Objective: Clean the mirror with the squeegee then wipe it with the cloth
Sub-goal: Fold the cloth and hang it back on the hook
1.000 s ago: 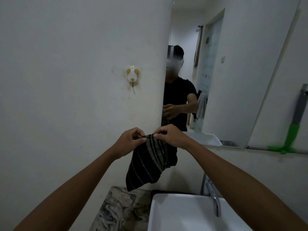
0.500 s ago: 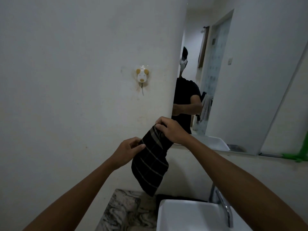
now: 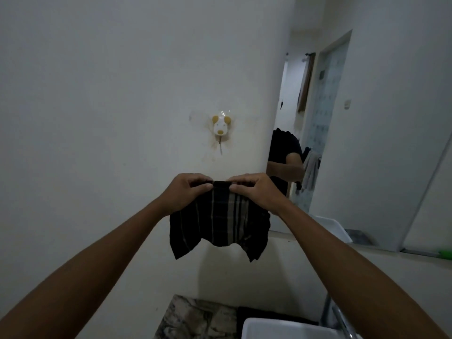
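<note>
A dark cloth (image 3: 220, 223) with pale stripes hangs spread out in front of the white wall, below a dog-shaped wall hook (image 3: 220, 126). My left hand (image 3: 187, 192) pinches its top edge on the left and my right hand (image 3: 254, 192) pinches it on the right, the two hands almost touching. The mirror (image 3: 367, 133) fills the right side and reflects a person's arm and dark shirt. Only a green tip of the squeegee (image 3: 445, 254) shows at the right edge, on the ledge under the mirror.
A white sink (image 3: 276, 329) with a chrome tap (image 3: 340, 316) sits at the bottom right. A marbled countertop (image 3: 193, 319) lies to its left. The mirror reflects a doorway and a hanging towel (image 3: 310, 170).
The cloth hung bunched from my hands, with my right hand higher; now both hands hold its top edge level and it hangs spread wide. The view swung left, leaving the squeegee almost out of frame.
</note>
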